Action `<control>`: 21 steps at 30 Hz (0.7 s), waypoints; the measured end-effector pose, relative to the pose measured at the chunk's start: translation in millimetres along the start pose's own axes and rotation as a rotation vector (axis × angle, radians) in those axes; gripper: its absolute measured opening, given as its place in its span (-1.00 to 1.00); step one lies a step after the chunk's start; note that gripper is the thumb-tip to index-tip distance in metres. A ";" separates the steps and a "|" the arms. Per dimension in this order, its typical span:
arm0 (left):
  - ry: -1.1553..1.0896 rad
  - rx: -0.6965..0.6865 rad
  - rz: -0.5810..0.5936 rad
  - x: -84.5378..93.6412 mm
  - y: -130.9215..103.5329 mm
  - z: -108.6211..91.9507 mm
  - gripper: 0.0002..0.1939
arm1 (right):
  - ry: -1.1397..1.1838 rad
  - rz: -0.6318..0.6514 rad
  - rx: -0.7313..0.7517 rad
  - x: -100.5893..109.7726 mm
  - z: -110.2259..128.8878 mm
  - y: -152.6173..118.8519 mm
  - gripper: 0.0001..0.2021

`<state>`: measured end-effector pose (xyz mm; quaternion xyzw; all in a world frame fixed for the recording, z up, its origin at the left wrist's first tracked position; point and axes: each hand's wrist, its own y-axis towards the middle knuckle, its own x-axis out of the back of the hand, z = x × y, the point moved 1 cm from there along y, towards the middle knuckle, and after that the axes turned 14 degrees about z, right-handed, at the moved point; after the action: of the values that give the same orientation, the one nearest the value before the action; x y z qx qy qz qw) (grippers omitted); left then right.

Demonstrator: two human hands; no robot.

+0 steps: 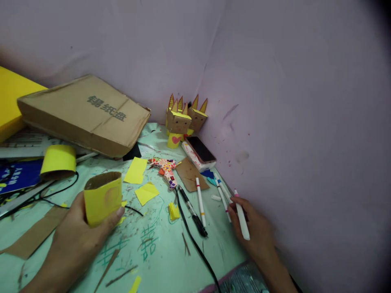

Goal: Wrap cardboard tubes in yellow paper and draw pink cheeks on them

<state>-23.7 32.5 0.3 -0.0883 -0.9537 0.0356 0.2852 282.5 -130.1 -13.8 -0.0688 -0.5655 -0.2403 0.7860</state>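
Note:
My left hand (82, 228) is closed round a yellow cardboard tube (103, 201), its open brown end facing up and a faint orange mark on its side. On the right, my right hand (253, 224) grips a white marker (242, 217) with a pink tip end pointing away from me. Beside that hand lie white markers (224, 195) with coloured bands. Nearer the middle are an orange-banded marker (200, 201) and a black pen (193, 211). A flower-patterned glue gun (166, 169) rests beyond them, its black cord running towards me.
Two cardboard figures with spiky crowns (179, 122) stand in the wall corner. A phone (200, 149) lies on a white packet. At the left are a large cardboard box (85, 114) and another yellow tube (58, 159). Yellow paper squares (136, 170) and scraps cover the green tablecloth (171, 264).

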 end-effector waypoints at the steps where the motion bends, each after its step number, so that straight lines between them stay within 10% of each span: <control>1: -0.020 0.021 0.032 0.0 0.0 -1.4 -0.41 | 0.008 -0.006 0.023 -1.4 5.3 1.3 -0.74; 10: -0.249 -0.045 0.071 1.0 -3.0 -2.8 -0.20 | 0.105 0.066 0.152 -29.9 53.8 10.3 -0.79; 21: -0.428 -0.252 0.026 2.2 -16.8 -7.1 -0.25 | 0.156 -0.067 0.115 -19.6 44.6 7.5 -0.80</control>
<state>-24.1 16.5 9.4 -0.1261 -0.9881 -0.0621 0.0629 242.9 -100.7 -15.0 0.0142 -0.5175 -0.2384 0.8217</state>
